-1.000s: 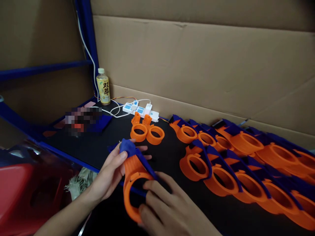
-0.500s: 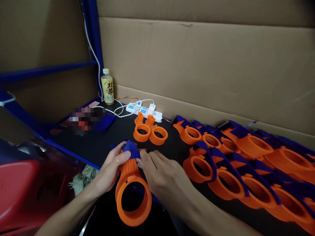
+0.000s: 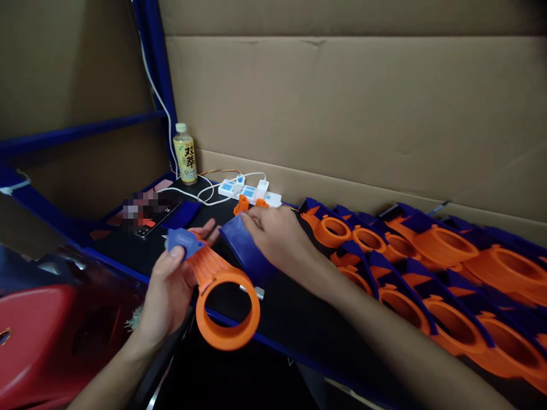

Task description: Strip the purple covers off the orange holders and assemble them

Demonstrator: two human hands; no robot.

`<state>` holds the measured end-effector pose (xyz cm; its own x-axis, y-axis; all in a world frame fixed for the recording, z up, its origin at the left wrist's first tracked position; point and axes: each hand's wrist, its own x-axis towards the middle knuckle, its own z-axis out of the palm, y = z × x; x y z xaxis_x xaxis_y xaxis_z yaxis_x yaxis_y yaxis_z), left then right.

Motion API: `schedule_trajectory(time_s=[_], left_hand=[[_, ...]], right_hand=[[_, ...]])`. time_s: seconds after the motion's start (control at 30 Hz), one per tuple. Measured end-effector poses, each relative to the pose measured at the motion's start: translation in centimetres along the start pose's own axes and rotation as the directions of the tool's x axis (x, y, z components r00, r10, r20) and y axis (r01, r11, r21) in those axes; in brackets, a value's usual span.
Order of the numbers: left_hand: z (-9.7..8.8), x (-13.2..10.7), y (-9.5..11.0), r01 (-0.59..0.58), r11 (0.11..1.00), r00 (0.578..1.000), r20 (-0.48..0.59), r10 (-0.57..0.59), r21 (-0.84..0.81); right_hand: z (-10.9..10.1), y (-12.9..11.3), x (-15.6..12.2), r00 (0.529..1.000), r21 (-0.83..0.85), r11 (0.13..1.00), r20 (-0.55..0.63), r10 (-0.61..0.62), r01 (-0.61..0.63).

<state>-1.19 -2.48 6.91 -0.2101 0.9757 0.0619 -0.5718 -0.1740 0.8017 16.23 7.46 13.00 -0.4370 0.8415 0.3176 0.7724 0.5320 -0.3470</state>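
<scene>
My left hand [image 3: 173,279] is closed round the blue end of an orange tape dispenser [image 3: 228,310], its thumb pressing on the blue part [image 3: 184,244]. The dispenser's large ring hangs toward me over the table's front edge. Just right of it, my right hand [image 3: 277,233] grips the edge of a flat blue plastic piece [image 3: 245,245], which is tilted and apart from the dispenser's ring. Some of my right fingers are hidden behind the hand. A small shiny metal strip [image 3: 260,292] shows beside the ring.
Rows of orange and blue dispensers [image 3: 453,324] cover the right of the black table. Two orange pieces [image 3: 243,204] stand behind my right hand, partly hidden. A power strip [image 3: 270,199], a drink bottle [image 3: 185,156] and a phone [image 3: 156,221] lie farther back. A red stool [image 3: 34,336] stands left.
My hands have come apart. The left has moved left with the dispenser, now tilted; the right has moved up and away, holding the flat blue piece.
</scene>
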Motion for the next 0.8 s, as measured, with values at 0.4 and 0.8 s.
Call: schedule_trajectory(time_s=[0.4, 0.8], left_hand=[[0.6, -0.8, -2.4, 0.124, 0.992, 0.976, 0.182, -0.117, -0.030], [0.5, -0.1, -2.3, 0.221, 0.966, 0.958, 0.218, -0.188, -0.135]], right_hand=[[11.8, -3.3, 9.4, 0.846, 0.671, 0.533, 0.498, 0.192, -0.516], [15.1, -3.6, 11.5, 0.827, 0.794, 0.241, 0.506, 0.245, -0.558]])
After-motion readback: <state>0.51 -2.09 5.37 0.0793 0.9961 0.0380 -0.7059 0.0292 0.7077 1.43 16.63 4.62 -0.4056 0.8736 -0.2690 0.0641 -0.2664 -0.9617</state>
